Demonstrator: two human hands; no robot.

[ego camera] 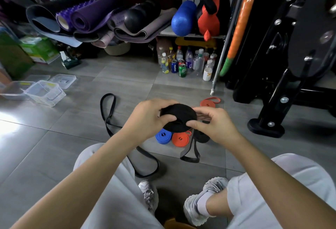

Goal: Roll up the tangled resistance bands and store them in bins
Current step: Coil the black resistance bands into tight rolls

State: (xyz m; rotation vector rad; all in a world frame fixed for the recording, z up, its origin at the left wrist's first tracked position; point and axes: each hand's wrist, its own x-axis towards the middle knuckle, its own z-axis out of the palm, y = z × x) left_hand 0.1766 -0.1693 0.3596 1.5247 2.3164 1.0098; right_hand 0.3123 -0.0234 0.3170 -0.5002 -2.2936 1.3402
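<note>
Floor (91, 116): grey tile; the person sits over it, knees and shoes at the bottom of the view.

Machine (291, 65): black frame, right side, foot resting on the floor.

Mats (87, 18): purple and grey, rolled, piled on a low shelf at the back left. Blue roller (183, 18) and red bag (209, 16) on the same shelf to the right. Bottles (189, 61) and cans stand on the floor beneath them.

Bins (45, 92): clear plastic, on the floor at far left, well apart from the hands. Open tops; flat lids lie just behind them.

Loose band (107, 109): black, unrolled, a long loop trailing across the floor from mid-left towards the left knee.

Left hand (149, 118): fingers curled over the left edge of the black roll (179, 118), thumb on its near face.

Right hand (214, 125): thumb and fingers pinch the right edge of the same roll.

Black roll: wound into a flat disc, held in the air between both hands above the floor. A tail (192, 152) hangs from it, its end lying on the tile.

Blue roll (163, 136) and orange roll (181, 138): on the floor directly under the hands, touching each other. A dark roll beside them is mostly hidden by the right hand.

Far orange band (209, 102): on the floor behind the right hand, near the machine.
</note>
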